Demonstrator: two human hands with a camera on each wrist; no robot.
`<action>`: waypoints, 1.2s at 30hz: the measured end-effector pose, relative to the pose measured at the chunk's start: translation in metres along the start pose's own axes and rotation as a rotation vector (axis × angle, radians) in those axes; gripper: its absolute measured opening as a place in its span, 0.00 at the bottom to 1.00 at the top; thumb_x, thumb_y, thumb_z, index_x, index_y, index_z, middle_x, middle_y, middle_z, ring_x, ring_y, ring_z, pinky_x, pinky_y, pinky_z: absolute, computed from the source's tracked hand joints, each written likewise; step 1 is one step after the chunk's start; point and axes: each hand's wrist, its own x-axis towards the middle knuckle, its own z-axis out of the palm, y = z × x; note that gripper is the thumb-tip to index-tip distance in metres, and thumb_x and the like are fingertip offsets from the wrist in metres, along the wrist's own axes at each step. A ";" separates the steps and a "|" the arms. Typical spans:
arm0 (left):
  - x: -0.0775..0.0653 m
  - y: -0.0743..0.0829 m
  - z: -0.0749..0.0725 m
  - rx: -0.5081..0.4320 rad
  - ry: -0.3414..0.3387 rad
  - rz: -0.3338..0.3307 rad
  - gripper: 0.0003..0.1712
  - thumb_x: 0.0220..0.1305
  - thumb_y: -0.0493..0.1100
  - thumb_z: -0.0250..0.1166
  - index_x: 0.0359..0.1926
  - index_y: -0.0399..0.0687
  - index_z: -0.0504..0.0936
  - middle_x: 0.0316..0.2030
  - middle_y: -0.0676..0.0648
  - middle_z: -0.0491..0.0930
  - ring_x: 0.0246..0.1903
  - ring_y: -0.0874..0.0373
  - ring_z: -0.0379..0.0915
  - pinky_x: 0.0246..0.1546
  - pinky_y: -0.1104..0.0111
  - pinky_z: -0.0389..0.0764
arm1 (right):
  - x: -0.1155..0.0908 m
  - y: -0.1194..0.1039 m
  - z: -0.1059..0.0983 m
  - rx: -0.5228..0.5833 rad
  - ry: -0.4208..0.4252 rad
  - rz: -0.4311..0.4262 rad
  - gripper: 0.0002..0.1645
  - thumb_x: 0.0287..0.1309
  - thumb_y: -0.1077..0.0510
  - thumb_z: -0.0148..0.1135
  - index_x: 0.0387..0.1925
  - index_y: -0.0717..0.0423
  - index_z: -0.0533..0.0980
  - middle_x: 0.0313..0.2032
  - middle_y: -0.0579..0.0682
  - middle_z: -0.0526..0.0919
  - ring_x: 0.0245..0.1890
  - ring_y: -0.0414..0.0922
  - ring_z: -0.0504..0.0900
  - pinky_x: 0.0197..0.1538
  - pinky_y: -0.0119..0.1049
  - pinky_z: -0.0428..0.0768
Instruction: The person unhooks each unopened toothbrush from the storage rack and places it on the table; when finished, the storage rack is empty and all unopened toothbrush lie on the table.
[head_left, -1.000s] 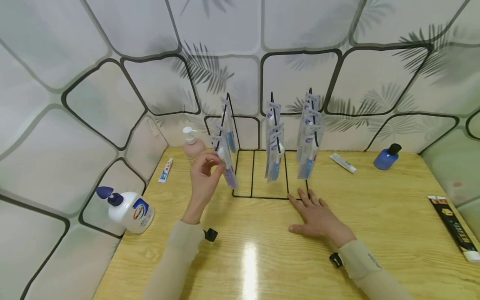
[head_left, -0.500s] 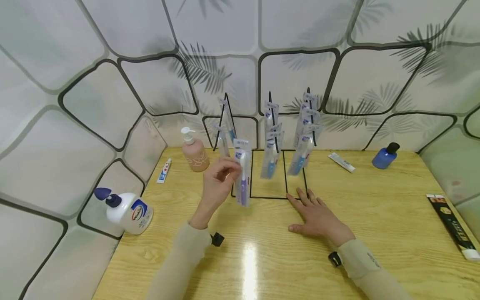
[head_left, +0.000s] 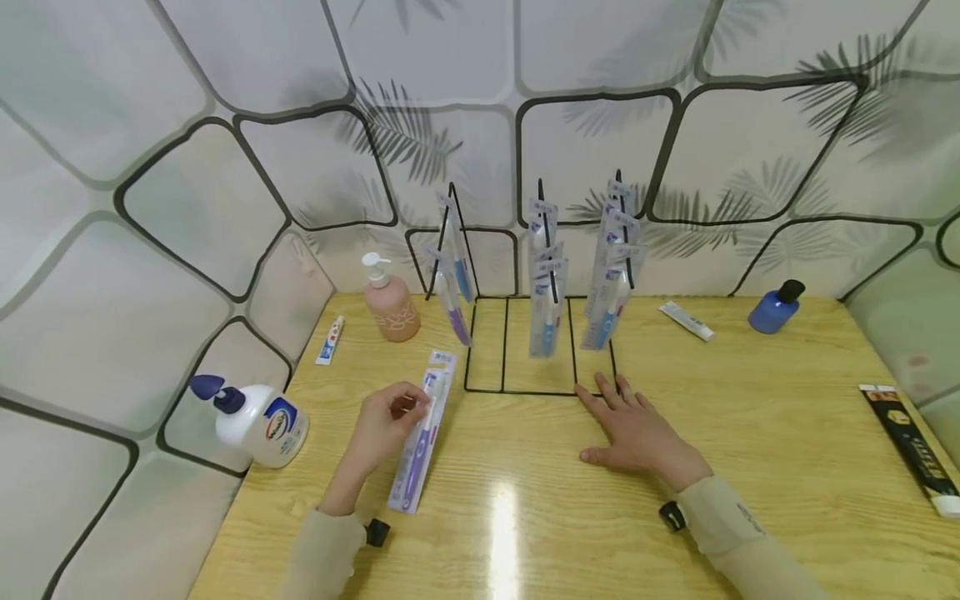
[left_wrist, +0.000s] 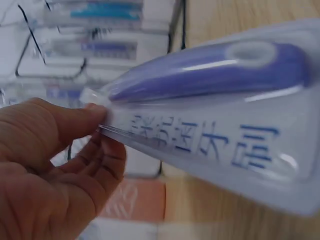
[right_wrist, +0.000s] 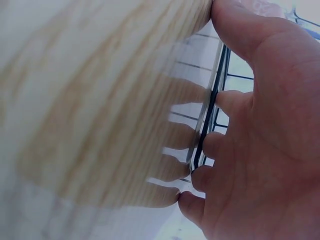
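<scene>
Your left grip (head_left: 386,425) is pinching the packaged purple toothbrush (head_left: 420,463) by its edge. Your right grip (head_left: 637,433) is lying palm-down, splayed on the worktop (head_left: 585,525) beside the black rack (head_left: 503,391).

Blue bottle (head_left: 771,313) near small white tube (head_left: 686,321)

Head camera high, forward-down; left wrist close, both sharing purple-handled, plastic-packed toothbrush (head_left: 422,442); right wrist low, facing black wire rack (right_wrist: 221,72)
</scene>
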 end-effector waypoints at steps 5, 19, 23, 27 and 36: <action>0.001 -0.027 -0.027 0.167 0.002 -0.148 0.07 0.63 0.28 0.65 0.36 0.42 0.84 0.38 0.40 0.86 0.36 0.51 0.83 0.37 0.66 0.82 | 0.000 -0.001 -0.001 0.000 0.003 -0.004 0.57 0.58 0.33 0.67 0.80 0.48 0.53 0.79 0.67 0.48 0.77 0.74 0.46 0.70 0.73 0.56; 0.021 -0.052 -0.055 0.539 -0.010 -0.345 0.05 0.62 0.27 0.62 0.39 0.35 0.81 0.36 0.36 0.84 0.32 0.47 0.78 0.34 0.56 0.79 | 0.000 -0.003 -0.003 0.021 -0.026 0.005 0.57 0.59 0.34 0.67 0.81 0.49 0.52 0.79 0.68 0.47 0.77 0.74 0.45 0.71 0.73 0.55; 0.024 -0.050 -0.056 0.588 -0.037 -0.411 0.03 0.66 0.29 0.61 0.39 0.35 0.80 0.37 0.35 0.83 0.31 0.47 0.77 0.31 0.58 0.78 | 0.000 -0.004 -0.005 0.031 -0.027 0.005 0.57 0.59 0.35 0.68 0.81 0.50 0.53 0.79 0.68 0.47 0.77 0.74 0.44 0.71 0.73 0.55; 0.025 -0.052 -0.054 0.613 -0.050 -0.425 0.04 0.66 0.29 0.59 0.39 0.34 0.79 0.36 0.35 0.83 0.31 0.47 0.77 0.31 0.58 0.77 | -0.001 -0.004 -0.005 0.027 -0.034 0.005 0.57 0.60 0.34 0.67 0.81 0.49 0.52 0.79 0.68 0.46 0.77 0.74 0.44 0.71 0.73 0.54; 0.024 -0.050 -0.045 0.748 0.054 -0.204 0.08 0.65 0.24 0.57 0.44 0.27 0.79 0.37 0.29 0.81 0.36 0.36 0.80 0.36 0.47 0.83 | 0.001 -0.002 -0.004 0.022 -0.036 0.008 0.57 0.60 0.34 0.67 0.81 0.49 0.52 0.79 0.68 0.47 0.77 0.74 0.44 0.71 0.73 0.54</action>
